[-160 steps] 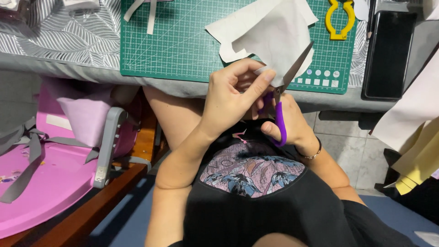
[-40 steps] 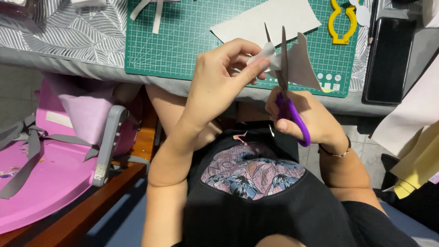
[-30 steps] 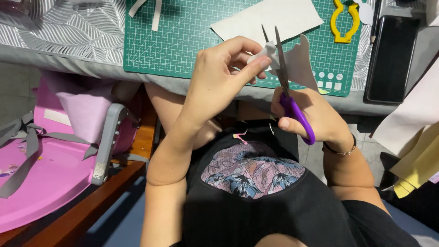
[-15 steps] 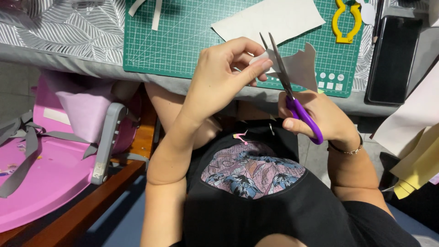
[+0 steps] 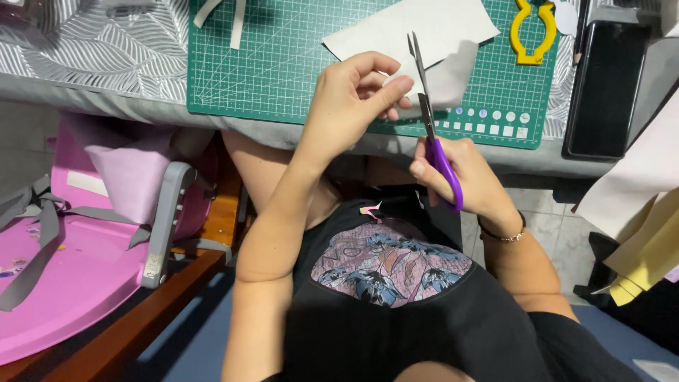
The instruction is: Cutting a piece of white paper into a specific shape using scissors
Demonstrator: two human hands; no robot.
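My left hand (image 5: 351,99) pinches a small pale paper piece (image 5: 453,74) over the table's front edge. My right hand (image 5: 467,180) grips purple-handled scissors (image 5: 433,127), thumb and fingers through the loops. The blades point away from me and stand slightly apart, meeting the paper just right of my left fingertips. A larger pale sheet (image 5: 414,28) lies on the green cutting mat (image 5: 276,64) behind the hands.
A yellow plastic tool (image 5: 532,32) lies at the mat's far right, a dark phone (image 5: 607,85) beside it. White strips (image 5: 219,13) lie at the mat's top. A pink child seat with grey straps (image 5: 85,233) stands left. Cream and yellow sheets (image 5: 647,226) hang right.
The large sheet has been trimmed down to a small piece held in my left hand. The scissors have swung more upright and shifted right along the paper, which has turned.
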